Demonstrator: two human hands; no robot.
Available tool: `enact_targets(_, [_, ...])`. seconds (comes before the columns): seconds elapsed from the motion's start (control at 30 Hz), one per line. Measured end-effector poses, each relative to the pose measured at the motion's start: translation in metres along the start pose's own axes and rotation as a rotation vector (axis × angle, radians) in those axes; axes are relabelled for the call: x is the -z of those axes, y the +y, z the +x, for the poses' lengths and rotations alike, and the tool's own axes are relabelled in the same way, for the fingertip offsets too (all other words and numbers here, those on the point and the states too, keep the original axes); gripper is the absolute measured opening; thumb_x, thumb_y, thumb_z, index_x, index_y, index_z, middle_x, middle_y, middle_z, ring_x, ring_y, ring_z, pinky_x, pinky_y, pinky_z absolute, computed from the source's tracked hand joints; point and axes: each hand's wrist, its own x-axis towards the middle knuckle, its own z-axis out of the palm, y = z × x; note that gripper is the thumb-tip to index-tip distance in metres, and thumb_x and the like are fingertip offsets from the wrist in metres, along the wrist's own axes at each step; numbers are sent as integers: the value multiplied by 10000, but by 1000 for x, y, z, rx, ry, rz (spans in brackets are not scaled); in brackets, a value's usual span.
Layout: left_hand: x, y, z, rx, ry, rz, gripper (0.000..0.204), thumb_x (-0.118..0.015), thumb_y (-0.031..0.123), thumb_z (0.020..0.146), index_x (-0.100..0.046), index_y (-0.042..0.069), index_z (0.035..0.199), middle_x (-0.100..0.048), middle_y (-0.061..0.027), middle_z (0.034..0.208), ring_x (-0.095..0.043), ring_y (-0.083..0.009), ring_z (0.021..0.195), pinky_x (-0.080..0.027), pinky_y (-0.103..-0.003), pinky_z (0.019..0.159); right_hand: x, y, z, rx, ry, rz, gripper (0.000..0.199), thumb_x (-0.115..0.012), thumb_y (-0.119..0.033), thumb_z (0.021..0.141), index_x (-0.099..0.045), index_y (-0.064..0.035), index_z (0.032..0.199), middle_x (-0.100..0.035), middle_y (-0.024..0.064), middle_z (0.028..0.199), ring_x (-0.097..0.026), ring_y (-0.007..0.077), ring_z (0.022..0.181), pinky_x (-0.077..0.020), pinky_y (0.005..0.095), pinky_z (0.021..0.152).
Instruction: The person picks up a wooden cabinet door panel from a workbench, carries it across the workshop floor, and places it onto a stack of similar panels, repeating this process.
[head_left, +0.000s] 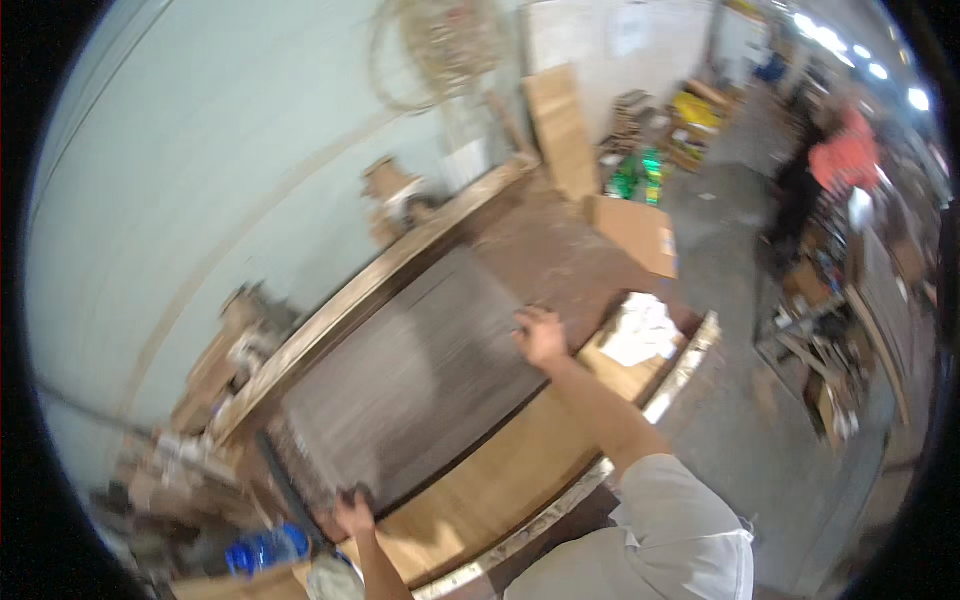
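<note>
A large flat grey-brown panel (415, 360) lies at a slant on the brown workbench (600, 250). My right hand (543, 338) is at its right edge, fingers bent around the near right corner. At the panel's near left corner is my left hand (352, 515), closed on the edge; its fingertips look dark and are smeared by motion. Along the panel's near side runs a light wooden board (490, 480). Crumpled white paper (640, 330) rests toward the board's right end.
A worn wooden rail (370, 285) borders the bench on the wall side. A blue plastic bottle (268, 548) lies at the lower left. Beyond the bench's far end stands a cardboard piece (632, 235). Cluttered racks (830, 350) and a person in orange (845, 150) are across the aisle.
</note>
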Motion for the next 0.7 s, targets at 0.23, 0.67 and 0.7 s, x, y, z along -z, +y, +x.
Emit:
enact_targets(0.23, [13, -39, -7, -22, -48, 53, 619, -696, 298, 865, -515, 67, 1410, -461, -272, 1455, -414, -447, 1340, -352, -497, 1111, 33, -1, 9, -125, -229, 77, 500, -719, -354, 854, -622, -222, 1327, -538, 104, 1408, -488, 363, 1284, -437, 475, 1065])
enact_targets(0.67, [-21, 32, 75, -75, 220, 393, 519, -591, 442, 951, -546, 227, 1422, -521, -207, 1359, -501, -410, 1219, -427, -548, 982, -7, -13, 33, -100, -19, 8, 538, -723, -434, 839, -642, -196, 1314, -580, 93, 1285, -509, 321, 1205, -423, 459, 1036])
enact_targets(0.7, [-20, 36, 72, -104, 241, 376, 502, -571, 442, 966, -550, 230, 1420, -520, -195, 1362, -497, -399, 1226, -405, -546, 1002, -7, -14, 31, -107, 39, -7, 532, -726, -437, 836, -651, -191, 1302, -592, 83, 1257, -519, 312, 1186, -425, 451, 1023])
